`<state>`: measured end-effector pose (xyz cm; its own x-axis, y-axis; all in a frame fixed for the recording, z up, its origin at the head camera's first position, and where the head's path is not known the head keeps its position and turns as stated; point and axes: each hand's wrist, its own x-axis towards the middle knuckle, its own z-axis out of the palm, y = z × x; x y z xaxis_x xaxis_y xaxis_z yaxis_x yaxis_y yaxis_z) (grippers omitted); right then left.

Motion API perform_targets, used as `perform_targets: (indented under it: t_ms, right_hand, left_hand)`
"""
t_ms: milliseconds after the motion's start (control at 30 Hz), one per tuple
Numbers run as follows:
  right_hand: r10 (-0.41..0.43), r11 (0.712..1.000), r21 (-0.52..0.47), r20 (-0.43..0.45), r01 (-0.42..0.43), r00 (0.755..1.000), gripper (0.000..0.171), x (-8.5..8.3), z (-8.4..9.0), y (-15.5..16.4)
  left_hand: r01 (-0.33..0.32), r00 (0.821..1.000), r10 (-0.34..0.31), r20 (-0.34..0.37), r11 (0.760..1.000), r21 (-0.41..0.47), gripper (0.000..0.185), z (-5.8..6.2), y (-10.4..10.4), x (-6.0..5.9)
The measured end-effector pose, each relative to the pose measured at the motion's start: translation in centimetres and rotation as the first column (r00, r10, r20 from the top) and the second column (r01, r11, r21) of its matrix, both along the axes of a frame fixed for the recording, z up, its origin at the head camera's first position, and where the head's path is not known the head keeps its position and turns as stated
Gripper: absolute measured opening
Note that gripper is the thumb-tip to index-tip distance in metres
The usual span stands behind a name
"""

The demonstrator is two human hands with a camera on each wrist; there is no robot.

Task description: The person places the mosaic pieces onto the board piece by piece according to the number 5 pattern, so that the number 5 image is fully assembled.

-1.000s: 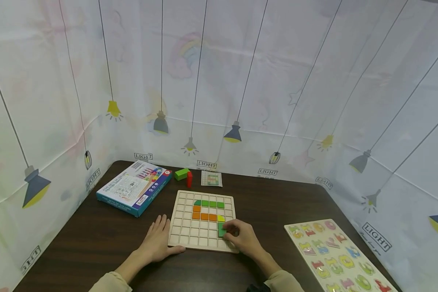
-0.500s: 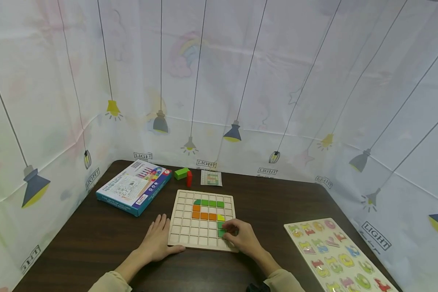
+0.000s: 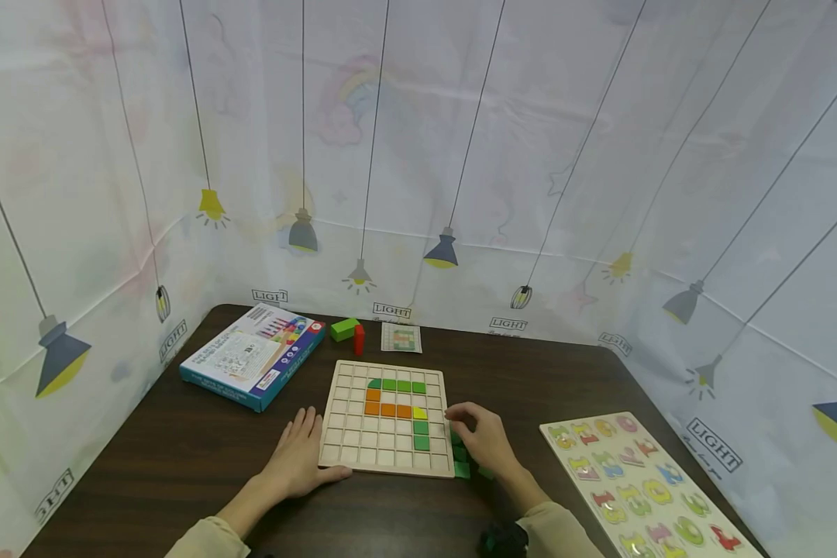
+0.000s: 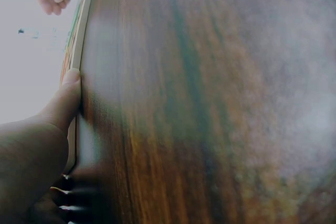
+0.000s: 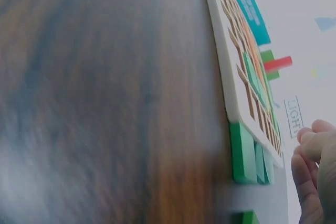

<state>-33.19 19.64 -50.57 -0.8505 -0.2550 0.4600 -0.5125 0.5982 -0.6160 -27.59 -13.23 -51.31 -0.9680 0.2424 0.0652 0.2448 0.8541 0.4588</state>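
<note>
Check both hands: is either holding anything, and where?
Left hand lies flat on the table, thumb against the grid board's near-left edge. Right hand sits curled beside the board's right edge; whether it holds anything cannot be told.

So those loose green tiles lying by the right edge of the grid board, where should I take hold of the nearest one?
Pinch the green tile across its two short side edges, coming straight down from above. It lies flat on the table beside the grid board, so its faces probably offer no hold. The right hand hovers just above it, so it seems the natural one to use; avoid the side toward the board, where the gap looks tight.
</note>
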Motion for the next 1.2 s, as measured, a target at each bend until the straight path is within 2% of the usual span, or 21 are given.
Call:
perform_targets:
  t_ms: [200,533,1000,1200]
  right_hand:
    - [-0.028,1.000,0.004,0.001,0.028,1.000,0.018,-0.4,0.2,1.0]
    - [-0.101,0.994,0.035,0.045,0.100,0.994,0.021,-0.5,-0.6,1.9]
    - [-0.090,0.996,0.025,0.059,0.089,0.994,0.019,0.2,-0.6,2.4]
    - [-0.101,0.995,0.011,0.032,0.101,0.994,0.017,0.1,-1.3,2.0]
  left_hand:
    - [-0.001,1.000,0.001,-0.009,1.000,-0.003,0.111,-0.1,0.0,-0.1]
    - [0.007,1.000,-0.007,-0.009,1.000,-0.016,0.111,-0.2,-0.1,-0.2]
    - [0.002,1.000,-0.002,-0.006,1.000,-0.014,0.111,-0.1,-0.1,-0.2]
    - [0.002,1.000,-0.002,-0.010,1.000,-0.013,0.111,-0.1,0.0,-0.1]
